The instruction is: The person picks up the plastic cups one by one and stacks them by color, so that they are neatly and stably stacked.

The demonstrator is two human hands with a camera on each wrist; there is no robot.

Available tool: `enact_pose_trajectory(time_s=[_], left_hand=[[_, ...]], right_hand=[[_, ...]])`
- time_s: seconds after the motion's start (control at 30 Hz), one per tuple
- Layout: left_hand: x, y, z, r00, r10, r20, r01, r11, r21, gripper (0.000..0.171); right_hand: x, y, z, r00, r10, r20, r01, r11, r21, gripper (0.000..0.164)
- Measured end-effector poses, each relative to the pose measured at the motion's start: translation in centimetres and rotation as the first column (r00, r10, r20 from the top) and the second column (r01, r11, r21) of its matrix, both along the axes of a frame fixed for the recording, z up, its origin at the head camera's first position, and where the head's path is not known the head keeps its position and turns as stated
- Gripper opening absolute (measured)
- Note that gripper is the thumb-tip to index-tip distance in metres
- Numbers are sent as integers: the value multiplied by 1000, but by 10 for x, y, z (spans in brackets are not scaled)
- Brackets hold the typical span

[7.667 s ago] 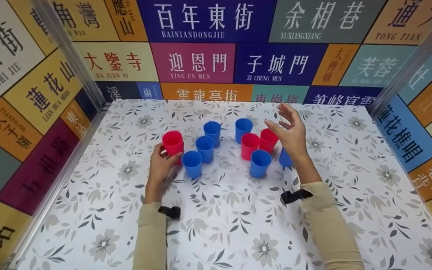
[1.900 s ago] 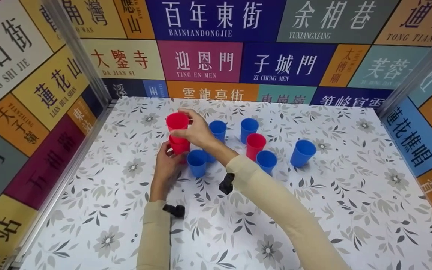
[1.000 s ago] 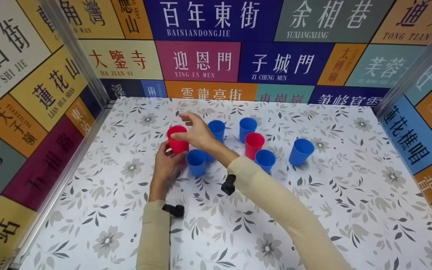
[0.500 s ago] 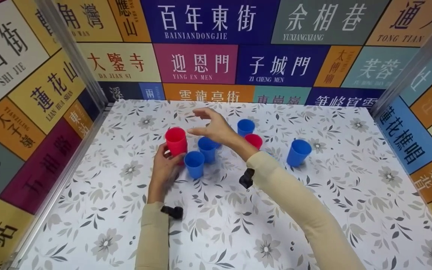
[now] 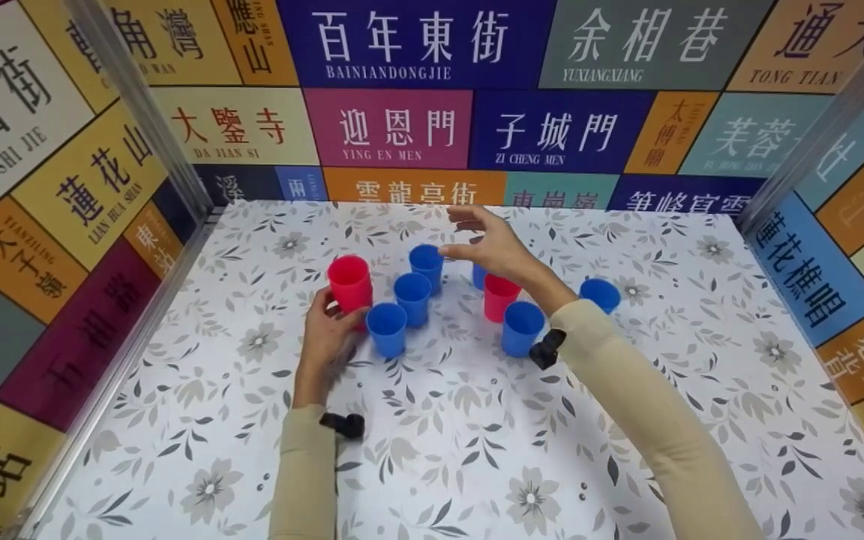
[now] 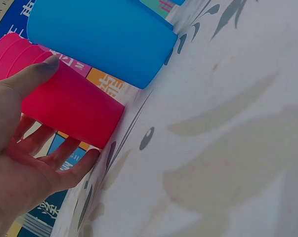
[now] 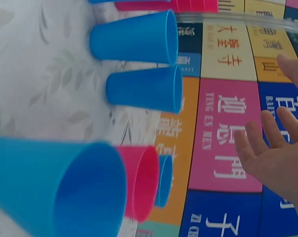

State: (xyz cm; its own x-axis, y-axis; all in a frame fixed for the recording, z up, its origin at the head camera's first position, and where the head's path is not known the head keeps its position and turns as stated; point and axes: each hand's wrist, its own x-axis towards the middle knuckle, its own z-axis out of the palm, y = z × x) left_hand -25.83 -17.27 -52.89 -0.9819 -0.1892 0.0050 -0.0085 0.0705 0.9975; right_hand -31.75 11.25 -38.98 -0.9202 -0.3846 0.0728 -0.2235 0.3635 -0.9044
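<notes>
My left hand (image 5: 329,330) grips a stack of nested red cups (image 5: 349,279) standing upright on the table, and several rims show at its top in the left wrist view. Thumb and fingers lie on opposite sides of the red cup (image 6: 74,106). Three blue cups stand in a slanting row just right of the stack: near (image 5: 387,330), middle (image 5: 412,300) and far (image 5: 426,264). My right hand (image 5: 496,244) hovers with spread fingers and holds nothing. Below it stands a single red cup (image 5: 501,301), with a blue cup (image 5: 523,330) in front and another blue cup (image 5: 479,276) behind, partly hidden.
At the right stands another blue cup (image 5: 600,294), partly covered by my right sleeve. The table (image 5: 432,450) has a white floral cover. Upright walls (image 5: 387,127) with coloured sign panels close off its back and sides.
My right hand brought a red cup from the right group and lowered it into the red cup at my left hand. It let go and moved back right. My left hand kept its grip.
</notes>
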Motion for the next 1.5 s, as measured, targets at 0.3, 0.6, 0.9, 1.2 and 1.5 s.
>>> enact_pose_trajectory(time_s=[0.3, 0.6, 0.9, 1.2, 1.5], left_hand=[[1, 0, -1, 999, 1, 38, -1, 1000, -2, 70], [3, 0, 1, 999, -7, 49, 6, 1000, 13, 69], [3, 0, 1, 999, -4, 40, 4, 1000, 11, 69], [4, 0, 1, 1000, -4, 29, 4, 1000, 18, 68], [3, 0, 0, 999, 0, 37, -1, 1000, 24, 70]], right_hand=[[-3, 42, -12, 998, 63, -1, -63, 998, -14, 62], [-3, 65, -32, 997, 75, 3, -75, 997, -35, 64], [10, 75, -40, 997, -4, 75, 10, 998, -68, 66], [22, 77, -43, 992, -64, 109, 69, 997, -38, 68], [8, 81, -76, 974, -123, 188, 114, 992, 61, 78]])
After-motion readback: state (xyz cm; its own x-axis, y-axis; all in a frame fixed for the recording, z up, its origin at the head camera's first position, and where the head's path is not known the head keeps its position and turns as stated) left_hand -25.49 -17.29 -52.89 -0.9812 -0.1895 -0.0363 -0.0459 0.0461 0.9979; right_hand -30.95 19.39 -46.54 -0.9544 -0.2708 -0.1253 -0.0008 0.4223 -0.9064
